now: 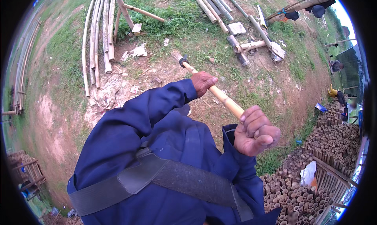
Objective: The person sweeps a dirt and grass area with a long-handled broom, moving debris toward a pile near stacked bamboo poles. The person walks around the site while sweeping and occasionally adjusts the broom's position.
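A broom with a pale bamboo handle [225, 99] slants across in front of my body. Thin straw-like bristles [176, 56] spread from its far end, bound with a black wrap [183, 61]. My left hand [202, 83] is closed around the handle a little below the binding. Nearer to me and to the right, my right hand [256, 131] wraps around the handle's other end and hides it. The bristles hang over grass and bare earth, but I cannot tell whether they touch the ground.
Long bamboo poles [95, 40] lie at the far left, and more poles [214, 7] at the far right near a short bamboo piece [251, 46]. Cut bamboo tubes [298, 193] are stacked at the lower right, with a white bag [308, 173] on them. Paper scraps [139, 50] litter the ground.
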The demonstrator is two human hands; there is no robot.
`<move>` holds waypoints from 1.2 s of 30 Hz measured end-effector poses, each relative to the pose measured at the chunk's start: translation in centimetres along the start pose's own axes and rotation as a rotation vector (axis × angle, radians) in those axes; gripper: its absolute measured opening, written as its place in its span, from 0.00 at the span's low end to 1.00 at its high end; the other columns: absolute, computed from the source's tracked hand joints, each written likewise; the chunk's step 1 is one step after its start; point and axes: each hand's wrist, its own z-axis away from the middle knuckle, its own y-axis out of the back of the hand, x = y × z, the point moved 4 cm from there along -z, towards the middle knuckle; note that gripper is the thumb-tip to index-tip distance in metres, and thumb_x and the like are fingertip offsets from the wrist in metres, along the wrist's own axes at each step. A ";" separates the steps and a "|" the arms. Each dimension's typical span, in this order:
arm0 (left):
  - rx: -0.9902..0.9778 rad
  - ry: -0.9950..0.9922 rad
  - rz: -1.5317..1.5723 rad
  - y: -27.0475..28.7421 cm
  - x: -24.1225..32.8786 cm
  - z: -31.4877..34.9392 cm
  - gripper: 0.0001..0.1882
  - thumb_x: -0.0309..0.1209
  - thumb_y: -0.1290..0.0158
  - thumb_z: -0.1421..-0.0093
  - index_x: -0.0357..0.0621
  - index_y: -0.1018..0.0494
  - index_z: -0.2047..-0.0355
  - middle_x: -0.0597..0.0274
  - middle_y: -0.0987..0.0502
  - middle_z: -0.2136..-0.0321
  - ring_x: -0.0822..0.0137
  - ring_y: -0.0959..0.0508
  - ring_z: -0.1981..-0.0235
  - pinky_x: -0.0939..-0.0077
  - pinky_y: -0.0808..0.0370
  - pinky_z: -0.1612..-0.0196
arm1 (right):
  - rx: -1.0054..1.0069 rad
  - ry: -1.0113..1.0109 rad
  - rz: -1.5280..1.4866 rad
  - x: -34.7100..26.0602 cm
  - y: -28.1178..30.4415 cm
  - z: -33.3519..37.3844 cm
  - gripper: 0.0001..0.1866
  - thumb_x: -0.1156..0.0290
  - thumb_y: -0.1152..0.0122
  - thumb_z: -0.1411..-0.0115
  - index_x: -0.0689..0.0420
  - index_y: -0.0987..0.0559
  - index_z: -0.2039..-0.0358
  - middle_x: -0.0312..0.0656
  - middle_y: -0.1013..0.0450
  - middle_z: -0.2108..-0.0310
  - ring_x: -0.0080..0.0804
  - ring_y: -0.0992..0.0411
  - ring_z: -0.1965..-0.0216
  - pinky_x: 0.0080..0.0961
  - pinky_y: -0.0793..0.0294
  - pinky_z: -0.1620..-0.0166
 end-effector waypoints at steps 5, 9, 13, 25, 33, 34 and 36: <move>0.249 -0.145 0.121 3.2 0.7 -6.6 0.22 0.42 0.63 0.32 0.42 0.29 0.76 0.54 0.29 0.79 0.48 0.28 0.73 0.58 0.33 0.67 | -0.165 -0.171 0.122 15.4 -2.6 -2.4 0.20 0.54 0.44 0.33 0.59 0.31 0.71 0.37 0.33 0.81 0.30 0.33 0.77 0.38 0.27 0.65; 0.474 -0.017 0.378 6.3 -5.2 -6.8 0.30 0.52 0.68 0.32 0.43 0.31 0.79 0.61 0.31 0.81 0.62 0.28 0.75 0.67 0.34 0.69 | -0.467 -0.279 -0.133 23.0 -5.4 -6.5 0.28 0.55 0.33 0.42 0.60 0.33 0.52 0.46 0.29 0.63 0.41 0.29 0.55 0.49 0.35 0.44; 0.759 0.020 0.438 16.4 -2.9 -9.2 0.43 0.69 0.74 0.36 0.40 0.37 0.83 0.63 0.38 0.84 0.67 0.38 0.81 0.73 0.40 0.73 | -0.461 -0.726 -0.147 33.7 -4.2 -6.6 0.43 0.64 0.34 0.52 0.60 0.42 0.37 0.55 0.37 0.42 0.46 0.39 0.37 0.45 0.46 0.33; 1.298 0.032 0.220 25.6 4.8 -12.1 0.14 0.32 0.47 0.40 0.48 0.39 0.80 0.68 0.38 0.88 0.74 0.39 0.86 0.74 0.38 0.75 | -1.247 -0.396 -0.120 51.7 -13.8 -2.3 0.23 0.61 0.31 0.43 0.57 0.33 0.85 0.46 0.37 0.88 0.49 0.34 0.83 0.42 0.37 0.77; 1.628 0.229 0.114 21.0 -0.7 -17.9 0.13 0.28 0.53 0.43 0.45 0.41 0.83 0.64 0.39 0.88 0.70 0.40 0.86 0.69 0.37 0.74 | -1.485 -0.283 -0.157 61.5 -12.1 -4.0 0.18 0.64 0.34 0.44 0.57 0.30 0.85 0.47 0.31 0.86 0.52 0.31 0.80 0.47 0.33 0.73; 1.652 0.235 0.019 20.4 -1.1 -18.7 0.12 0.27 0.54 0.44 0.44 0.41 0.83 0.64 0.38 0.88 0.69 0.39 0.86 0.68 0.36 0.74 | -1.504 -0.281 -0.225 61.9 -13.0 -3.6 0.18 0.64 0.35 0.44 0.57 0.29 0.85 0.47 0.31 0.85 0.52 0.31 0.80 0.48 0.33 0.73; 1.686 0.247 -0.182 19.8 -1.4 -19.7 0.10 0.24 0.55 0.45 0.43 0.41 0.83 0.63 0.38 0.88 0.69 0.39 0.86 0.68 0.35 0.75 | -1.530 -0.273 -0.368 62.1 -16.3 -2.2 0.17 0.64 0.37 0.42 0.57 0.28 0.84 0.48 0.31 0.84 0.53 0.30 0.79 0.48 0.32 0.72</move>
